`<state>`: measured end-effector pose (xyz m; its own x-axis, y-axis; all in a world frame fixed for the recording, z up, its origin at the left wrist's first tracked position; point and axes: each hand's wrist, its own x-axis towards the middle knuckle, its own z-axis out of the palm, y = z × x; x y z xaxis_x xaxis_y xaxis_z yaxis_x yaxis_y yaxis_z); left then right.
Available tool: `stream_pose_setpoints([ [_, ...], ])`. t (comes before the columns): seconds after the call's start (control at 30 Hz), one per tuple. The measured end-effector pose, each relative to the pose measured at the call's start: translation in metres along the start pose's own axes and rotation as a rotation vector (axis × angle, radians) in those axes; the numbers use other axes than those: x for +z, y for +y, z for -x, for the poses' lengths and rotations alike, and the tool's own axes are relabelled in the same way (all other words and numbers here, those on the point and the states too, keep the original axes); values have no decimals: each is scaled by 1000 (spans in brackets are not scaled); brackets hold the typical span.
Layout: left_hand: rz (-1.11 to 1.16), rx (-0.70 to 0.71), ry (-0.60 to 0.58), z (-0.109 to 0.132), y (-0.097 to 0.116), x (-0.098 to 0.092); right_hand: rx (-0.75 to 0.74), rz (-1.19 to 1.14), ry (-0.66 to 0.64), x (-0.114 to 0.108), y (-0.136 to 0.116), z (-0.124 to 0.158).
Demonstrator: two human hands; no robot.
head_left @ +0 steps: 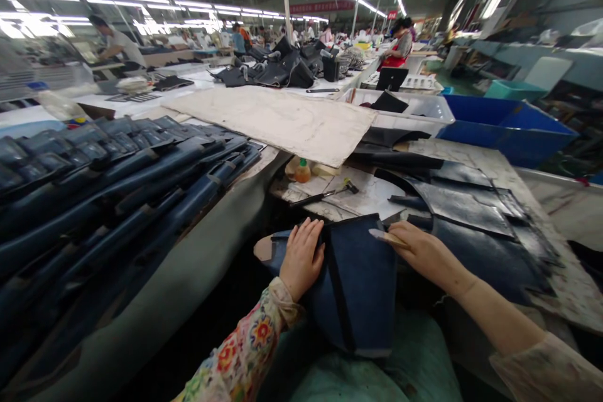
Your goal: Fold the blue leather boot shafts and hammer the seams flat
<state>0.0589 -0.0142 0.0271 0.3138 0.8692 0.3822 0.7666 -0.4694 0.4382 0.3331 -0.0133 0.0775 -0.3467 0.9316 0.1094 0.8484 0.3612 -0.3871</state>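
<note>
A dark blue leather-like panel (362,282) with a black strip down it rests over my lap, against the table edge. My left hand (304,254) lies on its left part, fingers stretched out and close together. Beside that hand a pale pointed tab (264,250) sticks out at the left. At the panel's upper right corner, my right hand (419,251) grips a small tool (389,238) with a wooden-looking handle and a pale flat tip. The tip points left over the panel; whether it touches cannot be made out.
Rows of folded blue pieces (141,182) cover the left table. Dark panels (471,220) are stacked at right. Ahead lie a small hammer (348,186), a green-capped bottle (302,171) and a large cream board (277,119). A blue bin (509,132) stands behind; people work farther off.
</note>
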Motion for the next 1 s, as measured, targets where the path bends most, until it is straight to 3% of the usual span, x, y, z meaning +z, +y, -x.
stream_pose_setpoints([
  [0.13, -47, 29, -65, 11, 2, -4, 25, -26, 4, 14, -21, 38],
  [0.37, -60, 150, -85, 12, 28, 0, 91, -57, 233, 69, -20, 96],
  [0.53, -89, 307, -79, 7, 51, 18, 92, -13, 324, 82, -25, 101],
  [0.7, -173, 377, -24, 14, 51, 26, 90, 12, 338, 81, -29, 99],
  [0.87, -185, 346, 63, 18, 50, 21, 68, 28, 343, 79, -29, 99],
  [1.0, -188, 268, 27, 9, 61, 14, 25, 86, 341, 75, -24, 98],
])
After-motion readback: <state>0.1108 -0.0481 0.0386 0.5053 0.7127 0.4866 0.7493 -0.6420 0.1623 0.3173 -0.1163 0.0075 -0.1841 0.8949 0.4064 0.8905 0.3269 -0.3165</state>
